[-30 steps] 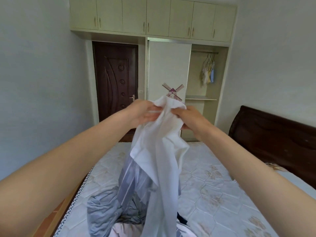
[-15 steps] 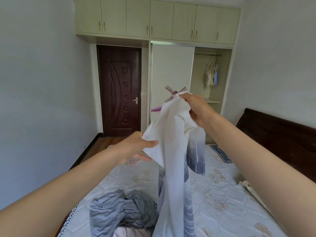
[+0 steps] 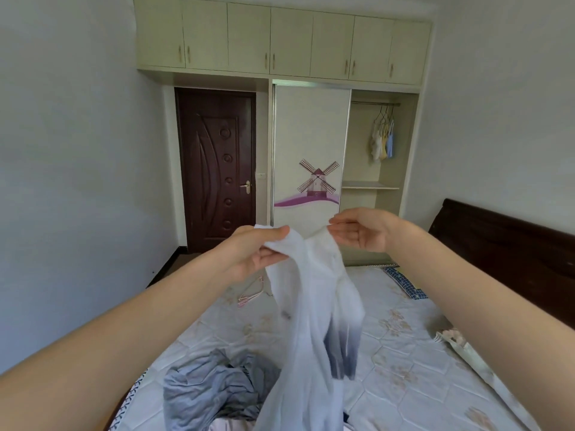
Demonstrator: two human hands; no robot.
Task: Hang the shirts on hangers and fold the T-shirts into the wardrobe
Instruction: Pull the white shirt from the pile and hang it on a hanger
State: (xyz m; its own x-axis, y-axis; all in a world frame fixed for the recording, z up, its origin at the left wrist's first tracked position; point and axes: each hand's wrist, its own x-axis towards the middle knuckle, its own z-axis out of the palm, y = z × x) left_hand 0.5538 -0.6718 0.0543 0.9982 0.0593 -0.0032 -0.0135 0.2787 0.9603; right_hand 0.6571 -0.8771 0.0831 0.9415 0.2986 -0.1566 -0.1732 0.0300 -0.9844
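Both hands pinch the white garment (image 3: 314, 306) above the bed (image 3: 404, 353): left hand (image 3: 258, 253), right hand (image 3: 361, 230). Grey clothes (image 3: 214, 390) and hangers (image 3: 252, 292) lie unsorted there; most work probably remains.

My white shirt (image 3: 314, 306) hangs crumpled in the air above the bed (image 3: 404, 368). A grey garment (image 3: 211, 390) lies bunched near the bed's near edge. Pink hangers (image 3: 252, 293) lie toward its far left side.

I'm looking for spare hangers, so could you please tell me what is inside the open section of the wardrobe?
Inside the wardrobe's open section, a few garments hang from the rail above a bare shelf. The sliding door hides the rest.
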